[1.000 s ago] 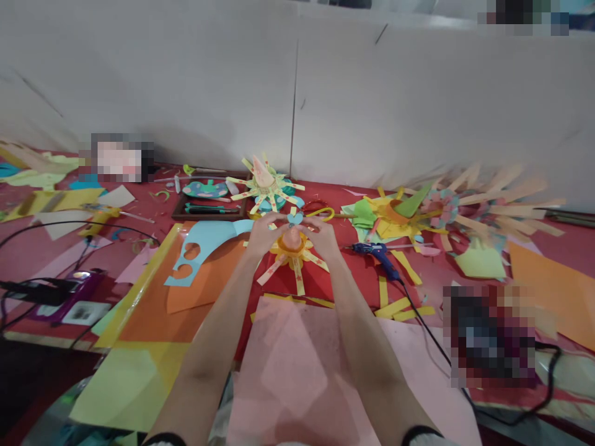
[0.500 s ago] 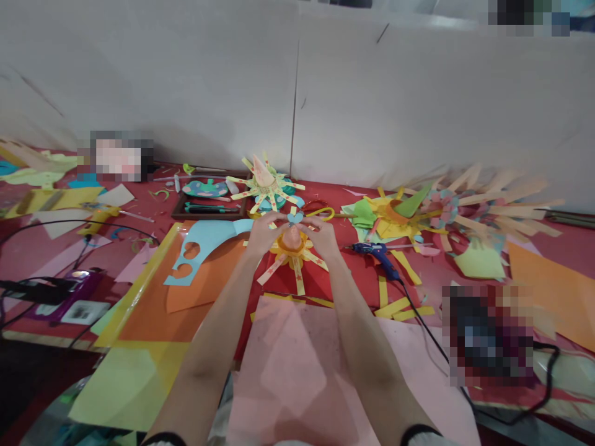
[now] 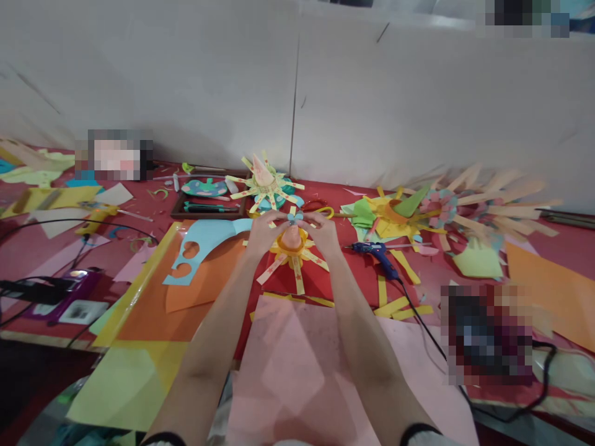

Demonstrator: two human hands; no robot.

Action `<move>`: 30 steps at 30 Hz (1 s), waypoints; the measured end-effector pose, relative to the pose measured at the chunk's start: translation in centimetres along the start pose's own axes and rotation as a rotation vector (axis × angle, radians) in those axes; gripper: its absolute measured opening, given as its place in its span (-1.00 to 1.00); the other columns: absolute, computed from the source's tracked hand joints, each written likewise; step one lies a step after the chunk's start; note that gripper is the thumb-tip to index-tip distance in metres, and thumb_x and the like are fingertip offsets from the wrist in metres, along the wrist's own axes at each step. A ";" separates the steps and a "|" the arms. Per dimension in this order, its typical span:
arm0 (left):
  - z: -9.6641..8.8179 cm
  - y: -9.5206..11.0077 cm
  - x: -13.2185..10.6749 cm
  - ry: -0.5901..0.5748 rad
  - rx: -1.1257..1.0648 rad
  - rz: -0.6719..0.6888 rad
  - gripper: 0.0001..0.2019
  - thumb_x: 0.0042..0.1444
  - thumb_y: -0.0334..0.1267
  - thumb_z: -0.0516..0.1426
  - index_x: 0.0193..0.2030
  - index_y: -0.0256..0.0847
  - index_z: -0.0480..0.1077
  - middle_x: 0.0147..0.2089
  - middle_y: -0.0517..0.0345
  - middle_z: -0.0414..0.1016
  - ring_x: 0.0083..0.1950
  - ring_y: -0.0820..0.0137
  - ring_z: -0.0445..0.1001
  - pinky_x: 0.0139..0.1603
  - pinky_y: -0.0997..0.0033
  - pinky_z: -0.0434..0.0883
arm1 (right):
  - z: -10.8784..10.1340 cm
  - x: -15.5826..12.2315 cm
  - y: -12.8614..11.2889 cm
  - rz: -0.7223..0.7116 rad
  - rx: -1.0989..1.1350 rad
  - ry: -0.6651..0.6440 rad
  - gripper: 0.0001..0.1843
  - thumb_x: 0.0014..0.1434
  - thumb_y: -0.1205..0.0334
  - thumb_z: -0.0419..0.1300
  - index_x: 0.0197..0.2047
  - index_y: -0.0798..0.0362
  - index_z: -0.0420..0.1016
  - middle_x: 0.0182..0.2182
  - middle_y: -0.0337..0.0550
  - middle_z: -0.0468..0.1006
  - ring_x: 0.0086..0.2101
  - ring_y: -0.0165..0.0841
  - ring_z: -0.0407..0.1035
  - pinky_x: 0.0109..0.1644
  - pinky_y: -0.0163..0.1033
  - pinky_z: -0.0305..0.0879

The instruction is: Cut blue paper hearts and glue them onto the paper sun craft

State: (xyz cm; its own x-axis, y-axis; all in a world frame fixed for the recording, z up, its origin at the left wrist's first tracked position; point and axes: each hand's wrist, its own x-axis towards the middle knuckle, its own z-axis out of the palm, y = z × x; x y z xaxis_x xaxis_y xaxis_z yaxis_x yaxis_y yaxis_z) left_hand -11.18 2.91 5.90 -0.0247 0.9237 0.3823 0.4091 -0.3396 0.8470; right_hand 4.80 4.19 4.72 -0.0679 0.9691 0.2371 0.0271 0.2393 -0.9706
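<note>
My left hand and my right hand meet near the middle of the table, fingertips pinching a small light-blue paper piece between them. It looks folded or curved; its exact shape is hard to make out. Just below the fingers stands a paper craft with a peach cone, a yellow ring and pale strips with red stars spreading out like rays. A similar star-strip paper craft rests behind my hands. To the right of my right hand lies a blue glue gun with a black cord.
Orange sheets and a cut light-blue paper lie to the left. A pink sheet covers the front. Yellow strips and a yellow craft with a green cone are at right. A yellow glue gun and brown tray sit at left.
The blue paper piece, earlier seen as a flat heart, now appears bent or turned between my fingertips. My hands stay in nearly the same place.
</note>
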 end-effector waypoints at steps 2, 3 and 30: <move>0.0 -0.1 0.0 -0.007 0.002 0.003 -0.89 -0.02 -0.19 0.19 -0.40 -0.16 0.47 -0.29 0.16 0.54 -0.23 0.39 0.47 -0.11 0.36 0.39 | 0.1 0.2 -0.3 -0.011 0.007 -0.009 -0.73 -0.09 0.03 0.29 -0.37 0.03 0.54 -0.31 -0.15 0.52 -0.22 -0.31 0.41 -0.04 -0.17 0.32; 0.0 -0.1 0.0 -0.011 0.003 0.006 -0.89 -0.02 -0.19 0.19 -0.40 -0.16 0.47 -0.29 0.16 0.54 -0.23 0.39 0.47 -0.11 0.36 0.39 | 0.2 0.4 -0.4 -0.016 0.007 -0.008 -0.73 -0.10 0.02 0.30 -0.39 0.03 0.53 -0.32 -0.16 0.51 -0.23 -0.31 0.41 -0.05 -0.18 0.32; -0.2 1.3 1.0 -0.045 0.142 -0.038 -0.80 -0.09 -0.10 0.21 -0.41 -0.20 0.43 -0.32 0.15 0.51 -0.25 0.36 0.45 -0.13 0.36 0.38 | -10.7 -4.9 -1.4 0.031 -0.298 0.205 -0.58 0.00 0.00 0.24 -0.12 0.07 0.50 -0.27 -0.08 0.56 -0.18 -0.26 0.43 0.04 -0.07 0.26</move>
State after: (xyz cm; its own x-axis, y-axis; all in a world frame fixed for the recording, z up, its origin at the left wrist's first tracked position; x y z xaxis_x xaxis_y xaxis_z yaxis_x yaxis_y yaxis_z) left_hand -10.83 3.34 7.49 -0.0032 0.9435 0.3313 0.5339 -0.2785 0.7984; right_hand 15.73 -0.30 5.39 0.1385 0.9607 0.2407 0.3179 0.1871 -0.9295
